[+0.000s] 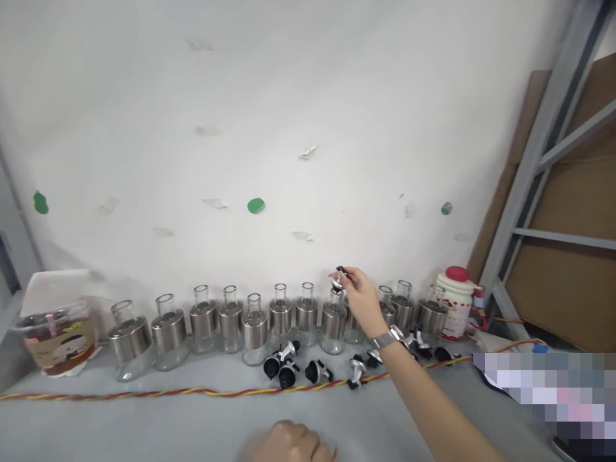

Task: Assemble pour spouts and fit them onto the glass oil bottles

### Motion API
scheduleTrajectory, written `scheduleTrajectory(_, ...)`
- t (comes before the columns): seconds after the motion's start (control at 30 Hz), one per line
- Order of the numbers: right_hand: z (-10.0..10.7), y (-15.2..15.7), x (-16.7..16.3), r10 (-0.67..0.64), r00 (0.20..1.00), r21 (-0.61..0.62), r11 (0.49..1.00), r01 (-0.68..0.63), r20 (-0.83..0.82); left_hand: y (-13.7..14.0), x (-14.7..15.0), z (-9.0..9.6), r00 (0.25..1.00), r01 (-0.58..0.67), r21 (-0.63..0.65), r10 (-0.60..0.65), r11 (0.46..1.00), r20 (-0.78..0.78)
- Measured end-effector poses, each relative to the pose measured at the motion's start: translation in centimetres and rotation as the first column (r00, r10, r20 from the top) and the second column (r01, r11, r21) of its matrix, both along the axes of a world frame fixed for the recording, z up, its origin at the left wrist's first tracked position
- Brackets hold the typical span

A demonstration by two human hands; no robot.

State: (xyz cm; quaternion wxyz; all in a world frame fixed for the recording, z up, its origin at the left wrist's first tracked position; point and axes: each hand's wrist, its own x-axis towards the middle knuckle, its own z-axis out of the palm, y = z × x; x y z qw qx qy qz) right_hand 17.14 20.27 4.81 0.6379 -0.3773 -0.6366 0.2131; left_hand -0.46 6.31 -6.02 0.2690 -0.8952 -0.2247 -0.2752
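Observation:
My right hand [359,292], with a metal watch band on its wrist, pinches a silver-and-black bottle stopper [337,280]. The stopper stands upright at the mouth of a glass bottle [333,327] with a brushed-metal sleeve. Whether its black lower end is inside the neck is too small to tell. My left hand [294,443] is curled into a fist low on the grey table [192,427], its palm side hidden and nothing showing out of it. Several loose stoppers [287,372] lie in front of the bottles, some partly behind my right wrist.
More sleeved bottles [129,340] stand in a row along the white wall. A twisted red-yellow cord [183,391] crosses the table. At the left is a clear tub [62,343]; at the right, a red-lidded jar [455,305], a blurred-out object [553,398] and a metal frame [524,154].

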Motion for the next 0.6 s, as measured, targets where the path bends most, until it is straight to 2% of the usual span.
scheduleTrajectory(0.2, -0.2, 0.0, 0.4, 0.019, 0.996, 0.008, 1.0, -0.02, 0.09, -0.3, 0.0, 0.2, 0.999, -0.022, -0.02, 0.022, 1.0, -0.024)
scheduleTrajectory(0.43, -1.0, -0.3, 0.4, -0.05, 0.983, 0.032, 0.998, 0.045, 0.176, -0.4, -0.1, 0.3, 1.0, -0.018, -0.06, 0.016, 0.998, -0.026)
scheduleTrajectory(0.6, -1.4, -0.9, 0.3, -0.083, 0.968, 0.049, 0.996, 0.073, 0.239, -0.6, -0.2, 0.2, 0.996, -0.063, -0.108, 0.056, 0.992, -0.068)
